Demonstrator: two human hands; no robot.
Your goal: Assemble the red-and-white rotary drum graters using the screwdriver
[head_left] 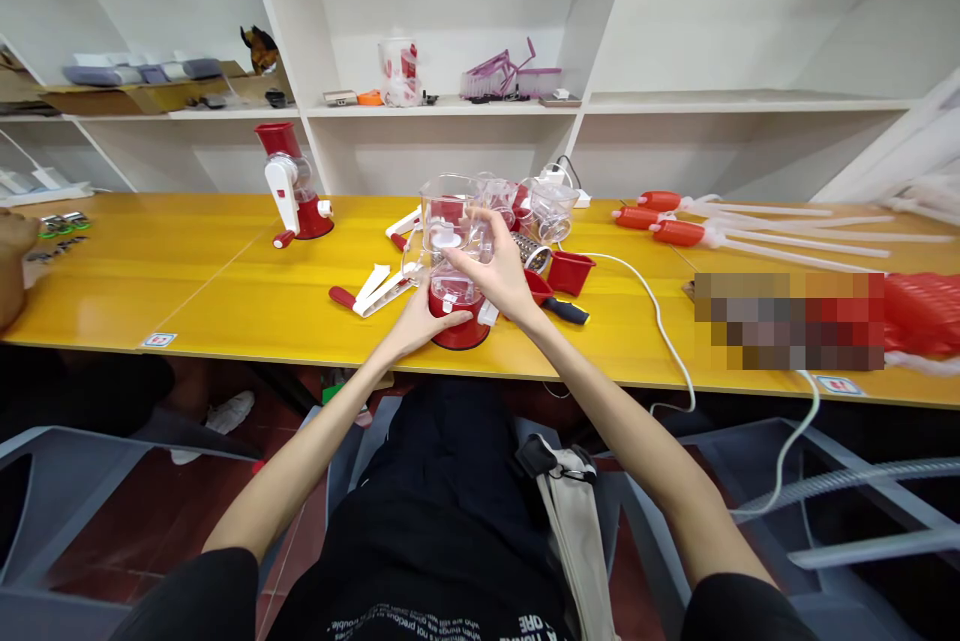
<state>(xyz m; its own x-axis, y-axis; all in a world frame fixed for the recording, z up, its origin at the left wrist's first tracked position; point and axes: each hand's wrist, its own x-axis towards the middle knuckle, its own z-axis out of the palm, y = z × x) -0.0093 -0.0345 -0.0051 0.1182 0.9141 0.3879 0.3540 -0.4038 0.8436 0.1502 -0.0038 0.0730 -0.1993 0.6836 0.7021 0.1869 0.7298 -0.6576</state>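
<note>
At frame centre, the left hand is clasping the red base, thumb lying across its front, while the right hand is gripping the clear housing above, between thumb and fingers. The base is standing on the desk; a white crank is lying to its left.

The grater body stands on the table before you, your left hand at its left side, your right hand at its upper right. A crank lies left of it; a hopper and a tool handle lie to its right. Behind, at left, stands a second grater.
</note>
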